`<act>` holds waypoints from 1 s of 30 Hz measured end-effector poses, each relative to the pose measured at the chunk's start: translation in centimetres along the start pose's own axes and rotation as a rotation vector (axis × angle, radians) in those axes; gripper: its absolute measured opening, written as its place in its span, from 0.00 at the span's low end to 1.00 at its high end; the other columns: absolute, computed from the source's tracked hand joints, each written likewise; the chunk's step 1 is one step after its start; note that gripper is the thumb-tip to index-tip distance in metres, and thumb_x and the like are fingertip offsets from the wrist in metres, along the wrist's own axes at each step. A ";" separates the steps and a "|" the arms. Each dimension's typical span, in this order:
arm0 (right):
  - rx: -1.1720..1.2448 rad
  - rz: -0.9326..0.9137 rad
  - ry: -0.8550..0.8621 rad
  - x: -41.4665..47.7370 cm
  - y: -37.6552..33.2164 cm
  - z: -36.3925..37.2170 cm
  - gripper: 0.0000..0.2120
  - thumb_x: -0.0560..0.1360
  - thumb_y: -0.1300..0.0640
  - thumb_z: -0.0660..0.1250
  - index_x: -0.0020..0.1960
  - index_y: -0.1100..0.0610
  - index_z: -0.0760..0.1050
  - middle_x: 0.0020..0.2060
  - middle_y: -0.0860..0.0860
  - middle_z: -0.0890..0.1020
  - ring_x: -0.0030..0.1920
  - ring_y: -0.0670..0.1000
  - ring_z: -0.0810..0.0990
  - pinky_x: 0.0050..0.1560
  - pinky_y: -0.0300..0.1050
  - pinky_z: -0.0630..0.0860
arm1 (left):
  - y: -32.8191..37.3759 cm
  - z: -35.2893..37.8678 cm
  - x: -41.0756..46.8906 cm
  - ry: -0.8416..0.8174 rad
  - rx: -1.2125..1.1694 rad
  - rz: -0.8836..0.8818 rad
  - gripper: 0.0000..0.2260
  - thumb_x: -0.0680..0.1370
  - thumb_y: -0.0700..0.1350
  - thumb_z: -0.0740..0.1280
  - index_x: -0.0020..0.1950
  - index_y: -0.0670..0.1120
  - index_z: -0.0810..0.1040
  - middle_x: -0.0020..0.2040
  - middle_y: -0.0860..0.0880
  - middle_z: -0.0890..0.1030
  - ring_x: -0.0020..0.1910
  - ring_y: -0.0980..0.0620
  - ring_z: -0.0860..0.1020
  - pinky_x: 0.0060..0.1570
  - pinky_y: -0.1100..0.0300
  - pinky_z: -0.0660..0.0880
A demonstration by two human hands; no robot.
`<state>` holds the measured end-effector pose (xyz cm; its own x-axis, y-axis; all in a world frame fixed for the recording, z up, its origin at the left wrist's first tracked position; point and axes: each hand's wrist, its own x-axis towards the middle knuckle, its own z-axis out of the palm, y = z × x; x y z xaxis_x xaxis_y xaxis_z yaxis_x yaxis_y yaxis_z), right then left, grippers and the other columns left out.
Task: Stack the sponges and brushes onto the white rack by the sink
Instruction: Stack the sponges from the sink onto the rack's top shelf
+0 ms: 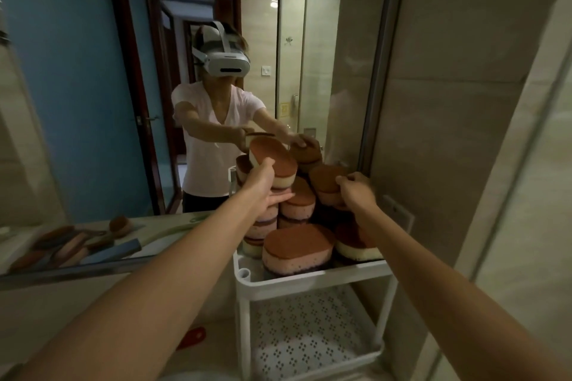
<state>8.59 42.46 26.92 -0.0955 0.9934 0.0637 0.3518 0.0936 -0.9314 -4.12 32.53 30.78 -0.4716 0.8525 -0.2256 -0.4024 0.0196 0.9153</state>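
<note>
Atop white rack (312, 276): left hand (266, 188) grips top sponge (274, 157), right hand (359, 192) pinches side sponge (324, 180).

reflected at 12 o'clock | white headset (227, 64) with top strap | pale short-sleeved V-neck T-shirt (207, 139) | dark trousers (198, 203) | forearms (173, 272) bare

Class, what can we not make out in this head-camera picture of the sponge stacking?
All head view:
1. What the right sponge rests on: hidden by the right hand gripping it.
2. Pile's rear: hidden by the top sponge in the left hand.
3. Counter items: too blurred to name.
4. Red object: partly behind the left forearm.
5. White rack base: cut by bottom edge.
</note>
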 end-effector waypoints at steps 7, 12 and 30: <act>-0.422 -0.137 -0.033 0.3 0.2 0.3 0.17 0.78 0.54 0.56 0.60 0.64 0.72 0.56 0.61 0.78 0.55 0.61 0.77 0.49 0.49 0.73 | 0.1 -0.5 0.6 -0.022 -0.012 -0.032 0.21 0.81 0.47 0.56 0.73 0.44 0.59 0.68 0.36 0.70 0.62 0.37 0.74 0.55 0.47 0.74; -0.494 -0.442 -0.124 -0.6 0.3 0.4 0.16 0.81 0.55 0.55 0.66 0.55 0.71 0.62 0.57 0.76 0.61 0.57 0.74 0.54 0.41 0.68 | -0.1 -0.8 0.7 -0.034 -0.022 -0.035 0.20 0.81 0.45 0.57 0.72 0.43 0.61 0.68 0.36 0.71 0.63 0.37 0.74 0.52 0.48 0.74; -0.952 -0.544 -0.308 -1.1 -1.4 0.5 0.12 0.79 0.57 0.57 0.58 0.60 0.74 0.58 0.56 0.77 0.56 0.56 0.76 0.54 0.46 0.69 | -0.1 -1.0 0.3 -0.027 0.072 0.025 0.19 0.82 0.46 0.55 0.73 0.44 0.62 0.70 0.41 0.71 0.67 0.42 0.72 0.61 0.49 0.72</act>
<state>7.76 41.19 28.01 -0.6301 0.7592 0.1629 0.7450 0.6503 -0.1485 -4.96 32.26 30.28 -0.4594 0.8668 -0.1940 -0.3328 0.0345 0.9424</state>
